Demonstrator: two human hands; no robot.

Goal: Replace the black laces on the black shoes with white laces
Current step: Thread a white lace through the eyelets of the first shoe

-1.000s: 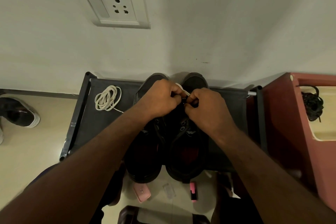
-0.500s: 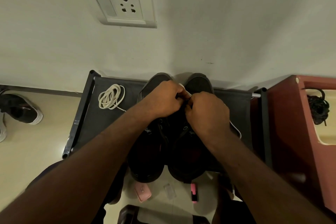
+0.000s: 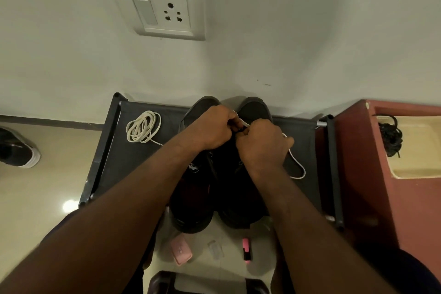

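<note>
The two black shoes (image 3: 195,210) stand side by side, toes to the wall, on the dark fabric top of a low rack (image 3: 133,164), with their heels hanging over its near edge. They are matte and dark, with grey-looking toe caps and reddish insoles just showing in the openings. Both hands are close together over the front of the right-hand shoe (image 3: 254,108). The left hand (image 3: 210,126) and the right hand (image 3: 262,145) have their fingers curled in, pinching a white lace (image 3: 298,169) between them. A slack loop of that lace trails out from under the right hand and lies on the rack beside the shoe (the eyelets themselves are hidden by the knuckles). A second white lace, coiled (image 3: 143,126), rests on the rack well to the left of the shoes. A bundle of black laces (image 3: 391,136) sits in a cream recess on a red-brown cabinet (image 3: 358,174) standing against the rack's right side. Behind is a plain pale wall (image 3: 310,31) with a white switch-and-socket plate (image 3: 164,9). The floor (image 3: 35,198) is glossy beige tile, with another dark shoe (image 3: 16,150) at the far left.
</note>
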